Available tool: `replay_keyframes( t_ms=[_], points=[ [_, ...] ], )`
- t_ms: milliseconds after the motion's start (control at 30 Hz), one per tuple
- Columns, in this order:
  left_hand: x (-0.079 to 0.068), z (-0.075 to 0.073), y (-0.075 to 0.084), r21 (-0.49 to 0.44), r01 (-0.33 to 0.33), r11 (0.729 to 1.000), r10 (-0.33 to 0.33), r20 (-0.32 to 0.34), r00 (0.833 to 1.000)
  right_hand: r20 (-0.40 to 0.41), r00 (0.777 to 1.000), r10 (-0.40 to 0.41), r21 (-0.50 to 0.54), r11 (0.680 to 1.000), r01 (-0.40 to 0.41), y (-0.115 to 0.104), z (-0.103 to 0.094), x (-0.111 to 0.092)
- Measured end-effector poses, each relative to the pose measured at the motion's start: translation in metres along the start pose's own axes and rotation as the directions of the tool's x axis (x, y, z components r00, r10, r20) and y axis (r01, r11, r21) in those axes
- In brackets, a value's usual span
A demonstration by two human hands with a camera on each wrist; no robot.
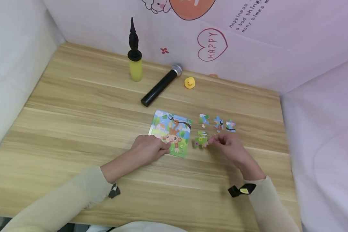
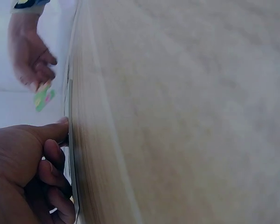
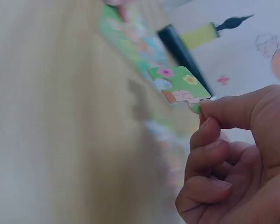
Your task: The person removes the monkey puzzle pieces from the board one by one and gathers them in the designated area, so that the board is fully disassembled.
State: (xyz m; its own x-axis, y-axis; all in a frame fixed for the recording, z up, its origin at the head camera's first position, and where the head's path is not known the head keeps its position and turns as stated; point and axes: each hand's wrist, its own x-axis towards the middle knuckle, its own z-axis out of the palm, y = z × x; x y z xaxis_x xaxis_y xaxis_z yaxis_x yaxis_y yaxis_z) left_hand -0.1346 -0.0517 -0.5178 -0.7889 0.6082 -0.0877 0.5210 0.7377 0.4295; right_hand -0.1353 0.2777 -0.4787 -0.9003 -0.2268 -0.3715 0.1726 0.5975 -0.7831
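A square puzzle board (image 1: 159, 121) with a monkey picture lies on the table. My left hand (image 1: 148, 148) holds it at its near left corner, thumb laid along the near side. In the left wrist view the board's thin edge (image 2: 71, 140) runs beside the curled fingers (image 2: 51, 172). Right of the board, my right hand (image 1: 229, 146) pinches a green puzzle piece (image 3: 182, 84) between thumb and index finger, held above the tabletop. Pink and yellow flowers show on it. Further loose puzzle pieces (image 1: 218, 123) lie just beyond that hand; one is partly hidden behind the held piece.
A black microphone (image 1: 160, 88) lies behind the board, with a small yellow duck (image 1: 189, 82) to its right. A yellow pump with a black top (image 1: 135, 68) stands at the back left. A printed white cloth (image 1: 179, 35) hangs along the wooden table's (image 1: 84, 106) back edge.
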Motion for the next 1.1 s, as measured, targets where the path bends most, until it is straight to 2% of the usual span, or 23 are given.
replay_keyframes(
  t_ms=[67, 133, 400, 800, 967, 1100],
  points=[
    [0.001, 0.000, 0.000, -0.007, -0.005, 1.000, 0.005, 0.004, 1.000, -0.006, 0.997, 0.081, 0.011, 0.997, -0.081, 0.011, 0.005, -0.010],
    [0.001, -0.001, 0.000, -0.010, -0.005, 1.000, 0.005, 0.003, 1.000, -0.006, 0.992, 0.122, 0.012, 0.992, -0.122, 0.016, 0.010, -0.016],
    [0.000, -0.001, -0.001, -0.011, -0.008, 1.000, 0.008, 0.004, 1.000, -0.094, 0.987, 0.127, -0.090, 0.987, -0.135, 0.014, 0.021, -0.021],
    [0.002, -0.002, 0.003, 0.037, -0.028, 0.999, 0.029, -0.023, 0.999, -0.107, 0.991, 0.076, -0.173, 0.980, -0.093, 0.021, 0.018, -0.023],
    [0.001, -0.008, 0.005, 0.053, -0.006, 0.999, 0.006, 0.007, 1.000, -0.135, 0.991, 0.009, -0.203, 0.978, -0.036, 0.011, 0.008, -0.021],
    [0.001, -0.013, 0.006, 0.077, 0.031, 0.997, -0.034, 0.038, 0.999, -0.150, 0.987, -0.054, -0.197, 0.980, 0.024, -0.004, 0.008, -0.015]
  ],
)
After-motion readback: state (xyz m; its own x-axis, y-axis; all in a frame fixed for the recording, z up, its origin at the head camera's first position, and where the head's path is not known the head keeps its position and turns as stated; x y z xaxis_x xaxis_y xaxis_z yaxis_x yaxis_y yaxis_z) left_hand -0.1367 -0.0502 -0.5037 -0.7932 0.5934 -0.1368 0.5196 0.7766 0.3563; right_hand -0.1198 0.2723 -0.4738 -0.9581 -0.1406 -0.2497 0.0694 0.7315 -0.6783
